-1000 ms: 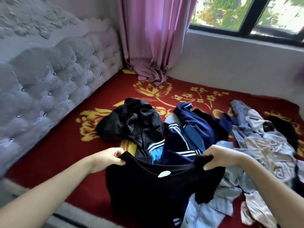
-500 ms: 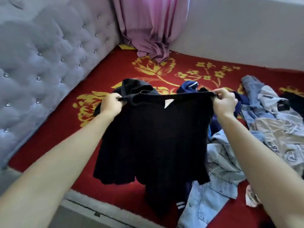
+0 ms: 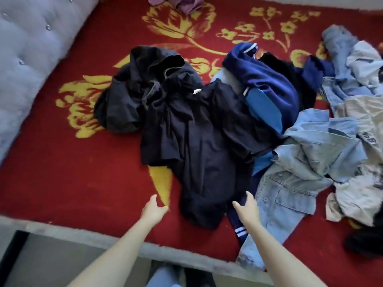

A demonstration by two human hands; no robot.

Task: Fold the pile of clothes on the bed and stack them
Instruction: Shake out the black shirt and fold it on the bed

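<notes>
A: Black T-shirt (image 3: 199, 141) lies spread mid-frame, white collar label (image 3: 196, 91) up top, hem toward the bottom edge. Laid lengthwise, I'd say, so the sides can be folded in

B: And the hands?

A: Both empty, fingers loosely spread. Left hand (image 3: 154, 210) hovers over the red bed cover (image 3: 72, 172) just left of the hem, right hand (image 3: 246, 206) at the hem's right corner, beside a denim jacket (image 3: 290, 183)

B: The pile of clothes (image 3: 267, 88) props up the shirt's right side, so it isn't flat yet
</notes>
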